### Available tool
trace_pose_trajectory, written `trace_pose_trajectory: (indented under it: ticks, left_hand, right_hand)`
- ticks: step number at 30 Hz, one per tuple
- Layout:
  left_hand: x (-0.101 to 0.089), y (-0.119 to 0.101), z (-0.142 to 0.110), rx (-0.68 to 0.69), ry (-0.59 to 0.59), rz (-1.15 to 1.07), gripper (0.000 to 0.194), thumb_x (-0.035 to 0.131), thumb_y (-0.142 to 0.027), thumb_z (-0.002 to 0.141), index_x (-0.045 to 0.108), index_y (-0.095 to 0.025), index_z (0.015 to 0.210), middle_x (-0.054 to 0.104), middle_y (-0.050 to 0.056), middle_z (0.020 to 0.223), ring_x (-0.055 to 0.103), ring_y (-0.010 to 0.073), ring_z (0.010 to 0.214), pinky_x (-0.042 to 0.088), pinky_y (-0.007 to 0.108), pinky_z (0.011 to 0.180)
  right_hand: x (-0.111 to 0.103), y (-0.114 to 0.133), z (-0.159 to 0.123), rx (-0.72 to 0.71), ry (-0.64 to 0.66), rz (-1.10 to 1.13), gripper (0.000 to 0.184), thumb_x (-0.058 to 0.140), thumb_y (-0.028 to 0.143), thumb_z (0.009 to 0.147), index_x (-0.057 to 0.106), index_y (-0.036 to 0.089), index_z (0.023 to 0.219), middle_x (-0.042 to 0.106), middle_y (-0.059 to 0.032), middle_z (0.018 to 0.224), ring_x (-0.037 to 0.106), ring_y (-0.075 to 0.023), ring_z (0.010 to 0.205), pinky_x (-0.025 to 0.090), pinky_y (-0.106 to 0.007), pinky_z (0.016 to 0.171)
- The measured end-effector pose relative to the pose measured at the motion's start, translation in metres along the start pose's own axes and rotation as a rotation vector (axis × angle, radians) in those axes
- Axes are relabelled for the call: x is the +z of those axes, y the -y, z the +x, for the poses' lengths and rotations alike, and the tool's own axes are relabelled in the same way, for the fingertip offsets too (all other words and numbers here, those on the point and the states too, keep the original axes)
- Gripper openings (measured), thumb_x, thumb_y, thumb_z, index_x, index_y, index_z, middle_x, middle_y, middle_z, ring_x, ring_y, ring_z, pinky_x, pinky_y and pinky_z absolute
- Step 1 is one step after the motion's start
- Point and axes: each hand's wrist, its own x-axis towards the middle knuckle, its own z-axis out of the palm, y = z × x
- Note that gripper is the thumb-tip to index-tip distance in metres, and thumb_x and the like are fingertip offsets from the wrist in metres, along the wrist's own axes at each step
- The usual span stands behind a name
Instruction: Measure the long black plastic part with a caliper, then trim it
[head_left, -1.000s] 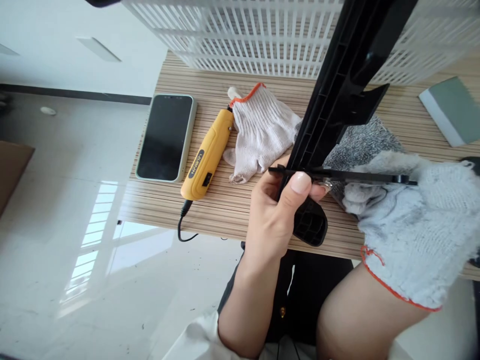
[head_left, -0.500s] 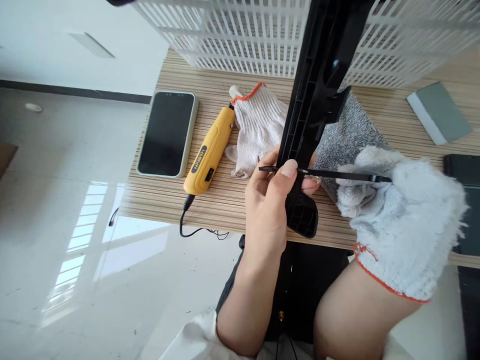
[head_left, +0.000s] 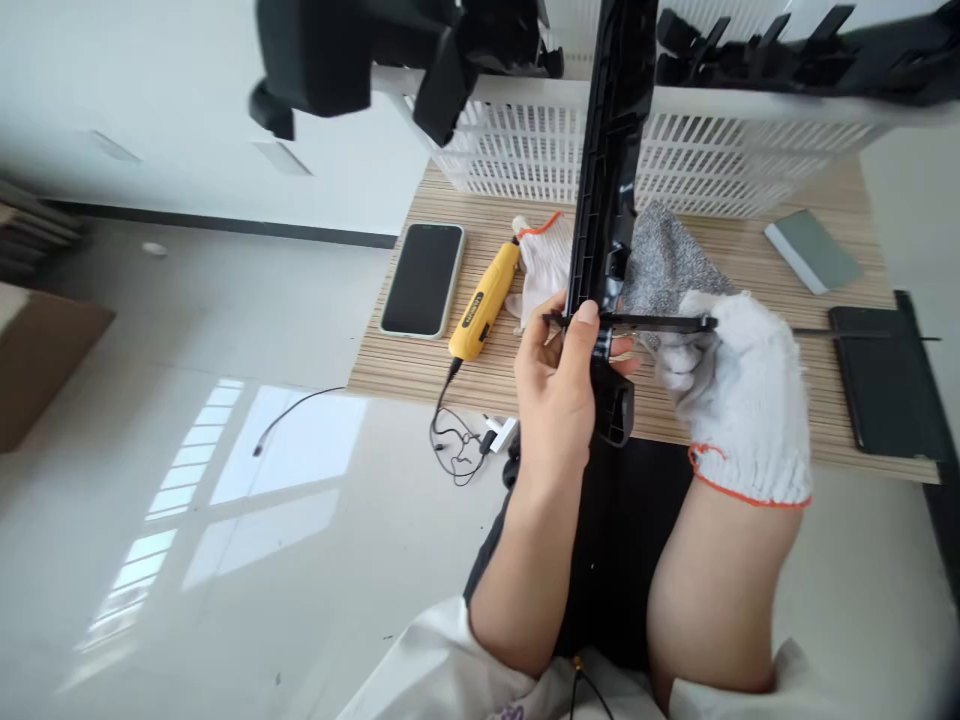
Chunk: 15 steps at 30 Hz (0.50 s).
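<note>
My bare left hand (head_left: 556, 385) is closed around the lower part of a long black plastic part (head_left: 606, 190), its thumb on top. The part stretches away from me, ribbed along its length, past the rim of a basket. Across it, under my left thumb, runs a thin black bar (head_left: 660, 323); I cannot tell if it is joined to the part. My right hand (head_left: 739, 390), in a fluffy white glove with an orange hem, is curled at the bar's right end. A grey cloth-like piece (head_left: 671, 250) lies behind it.
A white slatted basket (head_left: 517, 150) holding black parts (head_left: 330, 50) stands at the back. On the wood-grained table (head_left: 367, 365) lie a phone (head_left: 422, 280), a yellow corded tool (head_left: 486, 300), a white glove (head_left: 547, 262), a grey-green block (head_left: 814, 250) and a flat black device (head_left: 885, 380).
The view has pulled back and up, bringing the basket's rim and black parts into sight. Both hands keep their places on the part and bar; my right hand sits slightly closer to my left.
</note>
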Motion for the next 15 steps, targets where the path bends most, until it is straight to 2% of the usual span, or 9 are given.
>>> trace_pose_trajectory:
  ticks: [4, 8, 9, 11, 13, 15]
  left_hand:
    - [-0.003, -0.006, -0.001, 0.040, -0.006, 0.074, 0.031, 0.080, -0.044, 0.093, 0.067, -0.025, 0.113, 0.080, 0.001, 0.099, 0.080, 0.0184, 0.086, 0.066, 0.030, 0.078]
    - [-0.007, -0.005, 0.000, 0.138, -0.038, 0.126, 0.035, 0.080, -0.050, 0.092, 0.067, -0.024, 0.112, 0.079, 0.002, 0.096, 0.078, 0.0164, 0.076, 0.065, 0.028, 0.069]
    - [-0.007, -0.004, 0.000, 0.157, -0.043, 0.135, 0.035, 0.079, -0.052, 0.092, 0.067, -0.024, 0.112, 0.079, 0.002, 0.097, 0.078, 0.0162, 0.075, 0.065, 0.028, 0.069]
    - [-0.005, 0.000, -0.001, 0.178, -0.040, 0.152, 0.037, 0.078, -0.053, 0.093, 0.067, -0.025, 0.113, 0.080, 0.003, 0.098, 0.078, 0.0164, 0.075, 0.065, 0.029, 0.069]
    - [-0.002, 0.005, -0.001, 0.180, -0.020, 0.150, 0.037, 0.079, -0.054, 0.092, 0.068, -0.026, 0.113, 0.080, 0.003, 0.098, 0.079, 0.0171, 0.077, 0.066, 0.030, 0.068]
    - [0.000, 0.011, -0.001, 0.175, -0.007, 0.135, 0.037, 0.080, -0.055, 0.091, 0.069, -0.026, 0.112, 0.080, 0.002, 0.098, 0.079, 0.0178, 0.077, 0.065, 0.029, 0.066]
  right_hand:
    - [0.002, 0.006, 0.005, 0.115, 0.077, 0.088, 0.009, 0.065, 0.013, 0.082, 0.062, 0.017, 0.074, 0.052, 0.0050, 0.059, 0.043, -0.0034, 0.044, 0.032, -0.013, 0.038]
    - [-0.013, 0.012, 0.015, 0.162, 0.063, 0.180, 0.019, 0.076, 0.019, 0.067, 0.057, 0.019, 0.069, 0.040, 0.0096, 0.054, 0.031, -0.0012, 0.038, 0.026, -0.012, 0.032]
    - [-0.017, 0.011, 0.017, 0.152, 0.049, 0.171, 0.021, 0.079, 0.022, 0.064, 0.059, 0.018, 0.069, 0.041, 0.0095, 0.054, 0.033, -0.0017, 0.038, 0.027, -0.012, 0.032]
    - [-0.020, 0.005, 0.019, 0.145, 0.061, 0.109, 0.028, 0.084, 0.036, 0.063, 0.067, 0.017, 0.074, 0.051, 0.0054, 0.057, 0.043, -0.0044, 0.040, 0.035, -0.014, 0.033]
    - [-0.018, -0.005, 0.019, 0.169, 0.138, 0.030, 0.039, 0.087, 0.049, 0.064, 0.073, 0.017, 0.081, 0.065, -0.0010, 0.065, 0.056, -0.0088, 0.047, 0.046, -0.018, 0.038]
    - [-0.011, -0.015, 0.019, 0.197, 0.233, -0.006, 0.043, 0.089, 0.051, 0.061, 0.078, 0.018, 0.085, 0.071, -0.0038, 0.069, 0.063, -0.0125, 0.055, 0.055, -0.022, 0.046]
